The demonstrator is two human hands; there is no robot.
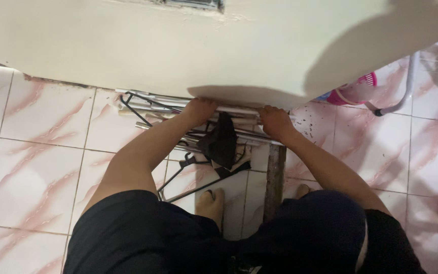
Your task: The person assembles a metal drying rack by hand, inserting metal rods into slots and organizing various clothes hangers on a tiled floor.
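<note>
metal rack (178, 109) | silver tubes, folded flat | on floor against wall

Dim indoor light, flat and warm. Large soft shadow across wall (361, 56) upper right. Lower clothing near black, detail lost. Slight softness throughout; mild edge distortion.

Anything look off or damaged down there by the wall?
Yes. The folded metal rack leans askew against the wall, both hands gripping its top rail, a black cloth dangling from it. Dark specks litter the tiles, and the wall's base looks chipped.
</note>
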